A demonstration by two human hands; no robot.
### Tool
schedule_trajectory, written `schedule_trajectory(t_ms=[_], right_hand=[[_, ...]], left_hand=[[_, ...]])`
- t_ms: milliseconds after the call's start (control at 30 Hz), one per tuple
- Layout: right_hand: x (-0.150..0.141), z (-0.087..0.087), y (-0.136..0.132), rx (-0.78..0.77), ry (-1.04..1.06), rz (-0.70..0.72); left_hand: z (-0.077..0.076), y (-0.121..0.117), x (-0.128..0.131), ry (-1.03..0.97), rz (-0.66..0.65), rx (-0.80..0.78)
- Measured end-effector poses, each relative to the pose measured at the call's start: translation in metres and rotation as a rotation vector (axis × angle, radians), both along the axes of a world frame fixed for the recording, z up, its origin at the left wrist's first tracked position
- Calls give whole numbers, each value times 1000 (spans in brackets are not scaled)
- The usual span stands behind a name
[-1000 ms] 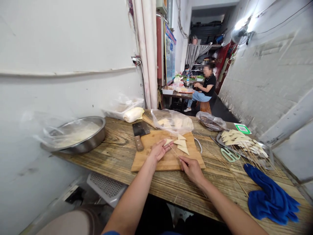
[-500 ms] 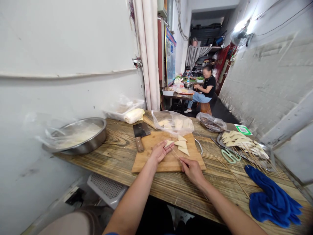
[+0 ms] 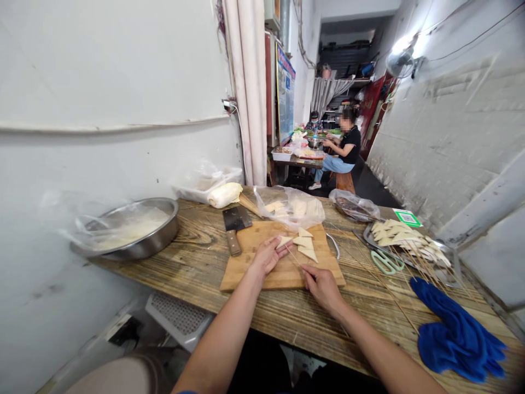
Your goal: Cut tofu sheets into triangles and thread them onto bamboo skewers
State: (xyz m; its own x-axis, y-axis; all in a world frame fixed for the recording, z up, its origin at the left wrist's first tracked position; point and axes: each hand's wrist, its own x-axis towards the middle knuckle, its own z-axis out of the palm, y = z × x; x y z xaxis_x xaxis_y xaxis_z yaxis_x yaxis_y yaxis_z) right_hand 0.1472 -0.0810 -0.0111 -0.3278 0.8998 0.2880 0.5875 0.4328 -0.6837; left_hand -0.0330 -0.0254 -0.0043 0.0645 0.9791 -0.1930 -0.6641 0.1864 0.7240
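My left hand (image 3: 268, 255) is over the cutting board (image 3: 250, 273), closed on a pale triangular piece of tofu (image 3: 284, 241) that sticks out at its fingertips. In my right hand (image 3: 322, 282), a thin wooden skewer (image 3: 293, 255) is pinched, its far end at the held piece; whether the tip is inside it I cannot tell. Several more tofu triangles (image 3: 307, 251) lie on the board just right of my left fingers. A cleaver (image 3: 235, 224) with a wooden handle rests at the board's left edge.
A metal basin (image 3: 164, 235) stands left. Behind the board lies a plastic bag (image 3: 307, 210) of pale pieces. To the right are green-handled scissors (image 3: 386, 262), a tray of skewered triangles (image 3: 404, 236), loose skewers and a blue cloth (image 3: 455, 339). Two people sit farther back.
My hands, the skewer and the tofu piece stay almost in place. In the background, the seated person in black has shifted their hands slightly.
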Motion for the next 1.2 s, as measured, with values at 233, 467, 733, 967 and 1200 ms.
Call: schedule_trajectory(t_ms=[233,467,733,967,1200], right_hand=[[-1,0,-1,22,-30,-32],[-4,-2,-2,44,-61,-77],[-4,1,-3,67,-101,-75],[-5,2,-5,79,-108,-93],[-6,0,-5,103,-140,-121]], left_hand=[[3,-3,4,-17,5,-6],[5,-5,6,-30,-42,-7],[5,-5,8,-21,-69,-3],[7,-7,11,-23,-107,16],[5,-7,13,-36,-133,44]])
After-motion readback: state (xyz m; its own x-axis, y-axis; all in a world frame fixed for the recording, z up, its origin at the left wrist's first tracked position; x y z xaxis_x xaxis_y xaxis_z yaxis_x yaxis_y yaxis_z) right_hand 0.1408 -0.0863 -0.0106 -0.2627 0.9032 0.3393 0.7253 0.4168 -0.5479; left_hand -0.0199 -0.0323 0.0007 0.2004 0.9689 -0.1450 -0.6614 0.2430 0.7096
